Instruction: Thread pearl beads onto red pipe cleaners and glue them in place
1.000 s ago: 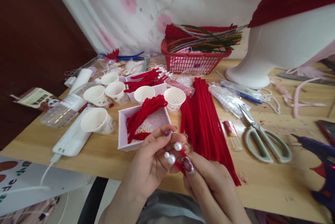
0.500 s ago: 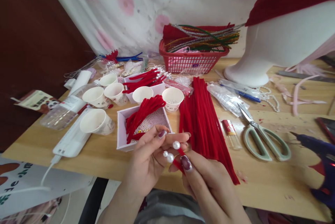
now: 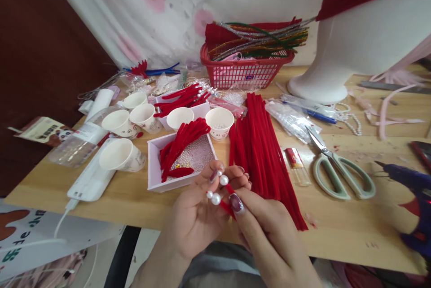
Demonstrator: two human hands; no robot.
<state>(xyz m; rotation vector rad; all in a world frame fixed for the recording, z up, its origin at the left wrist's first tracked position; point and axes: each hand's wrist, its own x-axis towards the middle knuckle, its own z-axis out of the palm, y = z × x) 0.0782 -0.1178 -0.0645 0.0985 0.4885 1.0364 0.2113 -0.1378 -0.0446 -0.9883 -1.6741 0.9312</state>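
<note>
Right hand [image 3: 269, 223]: my fingers are pinching two pearl-tipped red stems [image 3: 229, 188].
Left hand [image 3: 197, 218]: my fingers are pinching the small upper pearl [image 3: 219, 173].
Desk [image 3: 340, 236]: scissors [image 3: 325, 150] are lying nearby.

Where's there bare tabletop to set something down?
Biggest: the tabletop between the right hand, the scissors and the glue gun, bar some red lint. Smaller: between the power bank and the bead box. Crowded: back left, with paper cups and plastic packets.

Right of grey-green-handled steel scissors [image 3: 325, 150]: dark-blue plastic glue gun [image 3: 406, 176], edge-cropped. Behind: smooth white flared-base stand [image 3: 367, 50], likewise. Left: pearl-tipped red fuzzy stems [image 3: 230, 188], partly hidden by right hand [image 3: 269, 223].
</note>
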